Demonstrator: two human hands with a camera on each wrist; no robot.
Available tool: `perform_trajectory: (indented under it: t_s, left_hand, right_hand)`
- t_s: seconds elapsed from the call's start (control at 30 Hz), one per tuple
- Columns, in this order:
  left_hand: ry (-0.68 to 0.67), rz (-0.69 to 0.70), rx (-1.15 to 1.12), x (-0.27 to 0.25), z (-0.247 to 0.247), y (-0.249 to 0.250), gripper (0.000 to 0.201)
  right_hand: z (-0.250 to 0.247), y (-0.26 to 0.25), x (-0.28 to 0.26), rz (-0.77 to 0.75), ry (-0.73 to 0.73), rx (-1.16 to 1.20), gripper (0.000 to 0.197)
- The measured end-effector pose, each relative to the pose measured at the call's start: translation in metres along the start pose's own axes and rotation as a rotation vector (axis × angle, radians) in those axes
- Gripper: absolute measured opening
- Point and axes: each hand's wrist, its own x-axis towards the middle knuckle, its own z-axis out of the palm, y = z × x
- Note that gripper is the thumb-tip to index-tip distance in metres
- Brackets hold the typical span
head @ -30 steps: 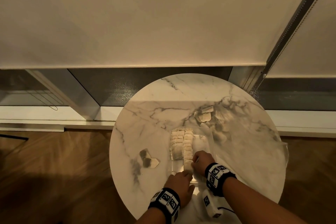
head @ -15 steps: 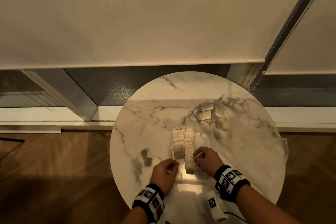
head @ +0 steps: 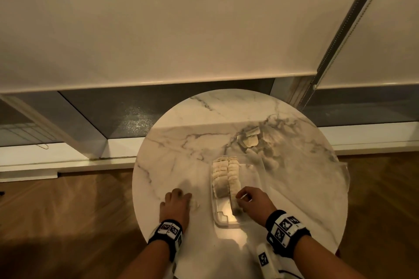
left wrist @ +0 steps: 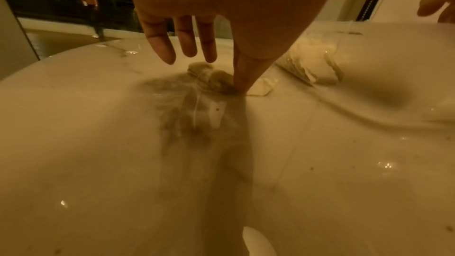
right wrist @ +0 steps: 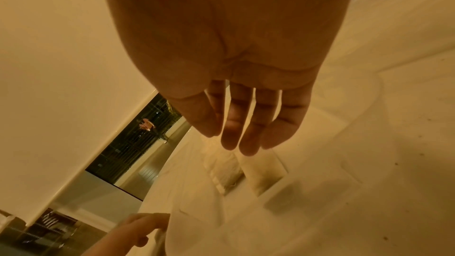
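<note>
At the near edge of the round marble table (head: 181,142) the two hands are apart. The left hand (head: 175,207) lies low over a loose tea bag (left wrist: 214,81) that sits on the table just left of the clear container (head: 221,219). Its fingers are straight and spread and the thumb tip presses down at the bag's edge, so nothing is lifted yet. The right hand (head: 254,203) hovers at the container's near right side, fingers loosely extended above the near end of the right-hand row; the wrist view shows nothing held in it. Inside the container, two rows of tea bags (head: 226,174) stand packed side by side along its left part, running from the far wall toward the near end. The right part and the near left corner look bare. Farther off and to the right, a small heap of tea bags (head: 249,140) lies on the table, apart from the container. By this the packing looks roughly half done: two rows are in, while the bag under the left hand and the far heap remain to be filed. Beyond the table hangs a roller blind (head: 158,29).
</note>
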Motion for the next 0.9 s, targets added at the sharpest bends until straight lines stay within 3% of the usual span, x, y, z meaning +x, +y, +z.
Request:
perform_trajectory:
  t_s: [0.23,0.33,0.47,0.6,0.7,0.9]
  left_hand:
    - [0.008,0.066,0.033,0.005,0.001,0.001,0.032]
    - [0.039,0.065,-0.03,0.004,-0.001,0.0,0.018]
    - [0.081,0.042,-0.151,-0.002,-0.009,-0.005,0.014]
    - [0.116,-0.047,-0.542,-0.011,-0.024,-0.009,0.005]
    - [0.091,-0.124,-0.936,-0.016,-0.037,-0.003,0.012]
    - [0.049,-0.079,-1.284,-0.021,-0.072,0.03,0.009]
  right_hand:
    - [0.004,-0.003,-0.01,0.017,0.019,0.023,0.006]
    - [0.007,-0.008,-0.011,0.005,0.018,0.007,0.007]
    - [0.01,-0.016,-0.013,-0.014,0.021,-0.005,0.008]
    - [0.015,-0.025,-0.012,-0.045,0.033,0.002,0.008]
    - [0.019,-0.031,-0.01,-0.118,0.052,0.065,0.01]
    - [0.023,-0.06,-0.012,-0.3,0.013,0.246,0.018]
